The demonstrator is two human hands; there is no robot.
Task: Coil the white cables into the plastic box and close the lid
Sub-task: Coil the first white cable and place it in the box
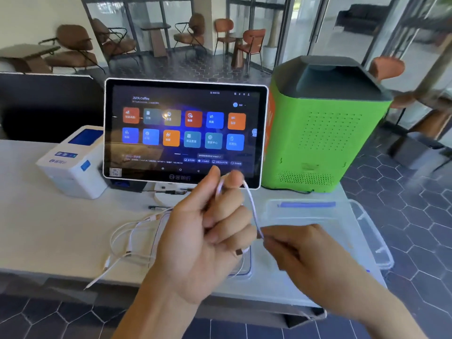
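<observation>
My left hand [210, 231] is raised palm-up above the counter, with a white cable [252, 204] looped over its fingertips. My right hand [300, 248] pinches the same cable lower down, to the right of the left hand. More white cables [132, 238] lie tangled on the counter at the left, one end trailing toward the front edge. A clear plastic box [305, 214] with a blue strip stands on the counter at the right, behind my right hand. A clear piece with a blue rim [247, 267], possibly the lid, shows under my hands.
A touchscreen terminal [186, 133] stands at the centre back of the white counter [49, 231]. A white receipt printer [73, 162] sits to its left, a green box-shaped machine [322, 133] to its right. Chairs and tables fill the room beyond.
</observation>
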